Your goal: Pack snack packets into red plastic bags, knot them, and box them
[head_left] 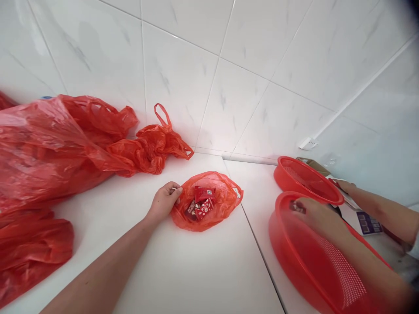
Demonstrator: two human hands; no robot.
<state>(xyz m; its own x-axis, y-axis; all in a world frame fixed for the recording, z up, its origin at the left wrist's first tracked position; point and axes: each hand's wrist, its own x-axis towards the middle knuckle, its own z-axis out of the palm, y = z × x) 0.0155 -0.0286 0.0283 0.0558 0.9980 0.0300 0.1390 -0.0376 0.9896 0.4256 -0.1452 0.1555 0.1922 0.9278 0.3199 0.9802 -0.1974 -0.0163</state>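
An open red plastic bag (225, 205) lies on the white table (196, 270), with several small red packets (204, 208) inside. My left hand (164, 199) pinches the bag's left rim between thumb and fingers. Over the near red basket (288, 244), at the right, is my right hand (310, 211), its fingers curled round small dark and pale items that are too blurred to name. Part of this basket's mesh side shows below my right forearm.
Large red plastic bags (49, 148) and a crumpled red bag (152, 148) lie along the left and the tiled wall. A second red basket (307, 179) stands behind the near one. Another person's hand (345, 186) reaches in at the far right, near a cardboard box (316, 166).
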